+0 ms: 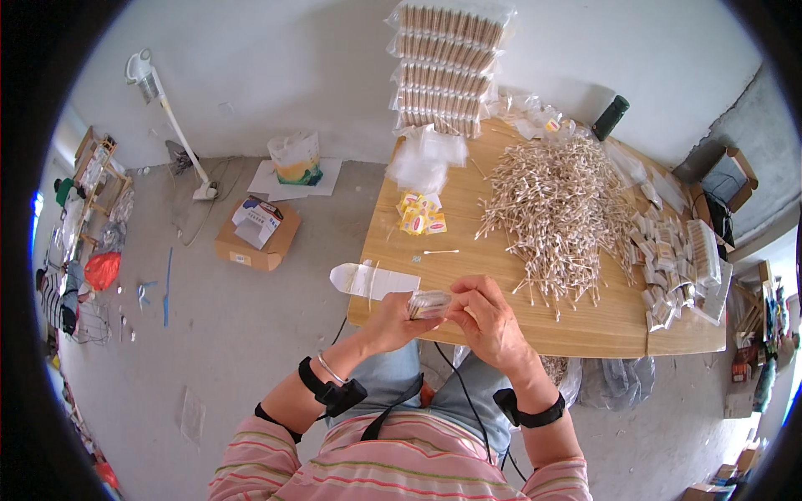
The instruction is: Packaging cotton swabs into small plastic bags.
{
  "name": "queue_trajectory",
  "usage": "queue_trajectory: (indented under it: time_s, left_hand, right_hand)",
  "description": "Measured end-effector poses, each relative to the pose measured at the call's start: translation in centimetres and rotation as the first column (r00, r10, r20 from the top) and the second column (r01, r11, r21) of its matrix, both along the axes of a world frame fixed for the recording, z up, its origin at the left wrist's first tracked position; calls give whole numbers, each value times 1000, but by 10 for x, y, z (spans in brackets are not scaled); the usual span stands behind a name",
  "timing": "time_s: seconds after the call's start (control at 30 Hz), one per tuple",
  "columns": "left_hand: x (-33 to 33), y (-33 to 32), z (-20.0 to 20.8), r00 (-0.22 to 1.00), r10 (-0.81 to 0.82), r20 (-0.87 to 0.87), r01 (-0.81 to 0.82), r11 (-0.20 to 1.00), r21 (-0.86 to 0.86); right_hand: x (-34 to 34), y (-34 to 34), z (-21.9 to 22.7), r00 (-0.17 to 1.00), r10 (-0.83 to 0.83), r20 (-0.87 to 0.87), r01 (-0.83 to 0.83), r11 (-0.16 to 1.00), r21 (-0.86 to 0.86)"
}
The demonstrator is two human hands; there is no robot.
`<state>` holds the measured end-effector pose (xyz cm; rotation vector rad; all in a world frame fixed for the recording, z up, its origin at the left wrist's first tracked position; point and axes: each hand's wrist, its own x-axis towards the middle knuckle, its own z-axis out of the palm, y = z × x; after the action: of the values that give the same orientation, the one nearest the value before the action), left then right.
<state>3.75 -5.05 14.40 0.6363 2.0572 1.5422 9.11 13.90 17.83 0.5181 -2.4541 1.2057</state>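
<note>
Just over the table's near edge, my left hand (389,324) is closed round a small clear bag of cotton swabs (429,304). The fingers of my right hand (491,326) are pinched together at the bag's right end. Beneath and left of my hands lies a white card strip (386,282) with a band round it. A single cotton swab (441,251) and a small printed square (416,259) lie beyond them. Farther back are yellow-and-white labels (423,214) and a heap of empty clear bags (428,159). To the right spreads a large pile of loose cotton swabs (547,209).
Stacked packs of swabs (447,71) stand at the wooden table's (476,263) back, with a dark green cylinder (611,118) farther right. Small filled packs (664,271) crowd the right end. A cardboard box (271,238) and stick vacuum (174,125) are on the left floor.
</note>
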Motion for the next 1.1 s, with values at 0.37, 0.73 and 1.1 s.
queue_trajectory:
  time_s: [0.37,0.73,1.1]
  left_hand:
    - [3,-7,0,996,-49,75,21,942,334]
    - [4,-11,9,991,-122,48,100,939,330]
    - [6,-11,4,989,-145,-20,144,943,299]
  right_hand:
    - [5,3,-7,964,-46,260,119,955,-273]
    - [6,-6,2,953,95,288,16,933,-360]
    - [11,-6,5,989,-82,126,113,959,-262]
